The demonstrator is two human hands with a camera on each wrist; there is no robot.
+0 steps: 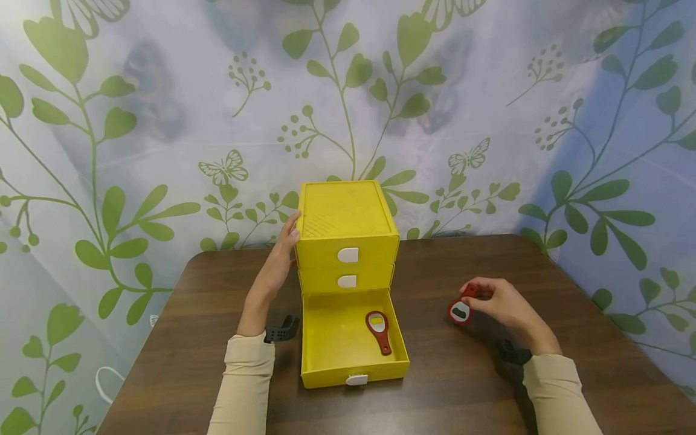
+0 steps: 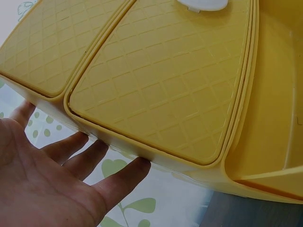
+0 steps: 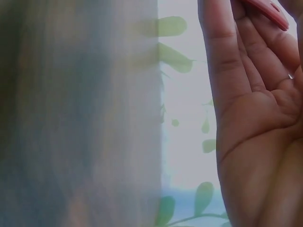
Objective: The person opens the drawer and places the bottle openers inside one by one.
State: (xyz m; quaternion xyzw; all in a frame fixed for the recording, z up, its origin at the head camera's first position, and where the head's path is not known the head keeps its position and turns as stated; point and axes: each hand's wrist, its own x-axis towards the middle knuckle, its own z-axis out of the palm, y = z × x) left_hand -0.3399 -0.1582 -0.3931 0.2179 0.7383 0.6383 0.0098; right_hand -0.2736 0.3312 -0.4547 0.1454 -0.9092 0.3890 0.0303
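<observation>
A yellow drawer unit (image 1: 348, 208) stands on the table with its bottom drawer (image 1: 331, 350) pulled out. Inside that drawer lies a red-rimmed bottle opener (image 1: 383, 342). My left hand (image 1: 276, 263) rests with extended fingers against the unit's left side; the left wrist view shows the fingertips touching its yellow side wall (image 2: 118, 143). Off to the right, my right hand (image 1: 505, 305) pinches a second red bottle opener (image 1: 452, 319) by its handle, head down, over the table. Only the handle's end (image 3: 274, 14) shows at the top of the right wrist view.
The two upper drawers, with white pulls (image 1: 348, 255), are closed. Brown wooden table (image 1: 435, 386) surrounds the unit. Behind it hangs a leaf-patterned cloth (image 1: 185, 139). A white cable loop (image 1: 103, 386) shows beyond the left table edge.
</observation>
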